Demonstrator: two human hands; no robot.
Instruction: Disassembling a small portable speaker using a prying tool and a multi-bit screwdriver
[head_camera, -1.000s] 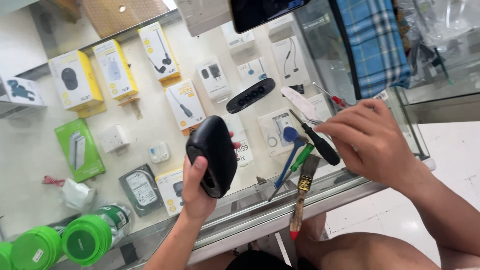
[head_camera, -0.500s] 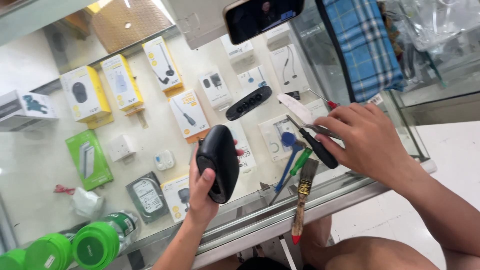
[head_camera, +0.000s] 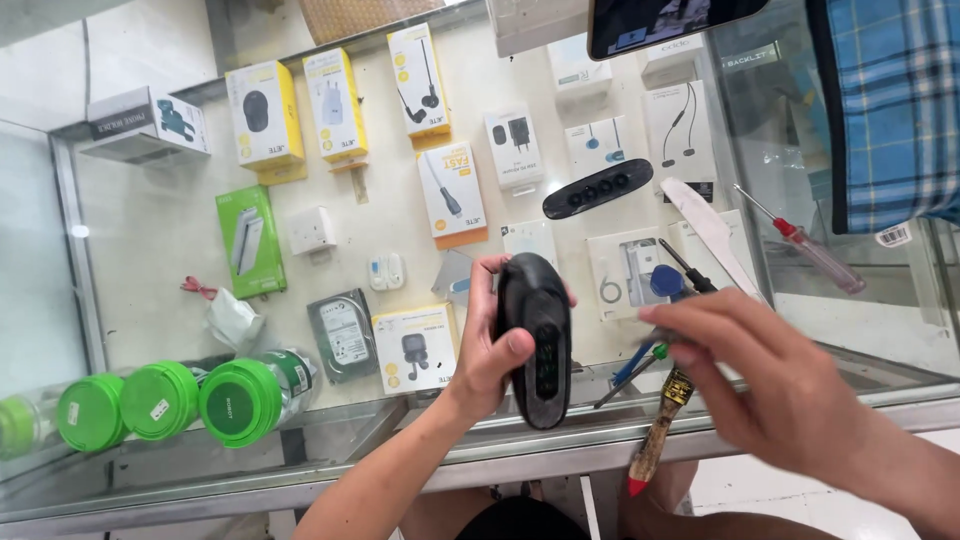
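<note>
My left hand grips a black oval device and holds it upright above the glass counter, with its dark front panel turned toward me. My right hand is blurred just right of it, fingers pinched on a black-handled screwdriver that sticks out above the fingertips. Blue- and green-handled tools lie on the glass under that hand. A wooden-handled brush with a red tip hangs over the counter's front edge.
A white flat pry tool, a red-handled screwdriver and a black oval strip with holes lie on the glass. Boxed accessories sit inside the case, green-lidded jars at the left. A phone and a blue checked cloth are at the top right.
My left hand has brought the black device right and turned it upright. My right hand has dropped toward the counter's front edge with the screwdriver.
</note>
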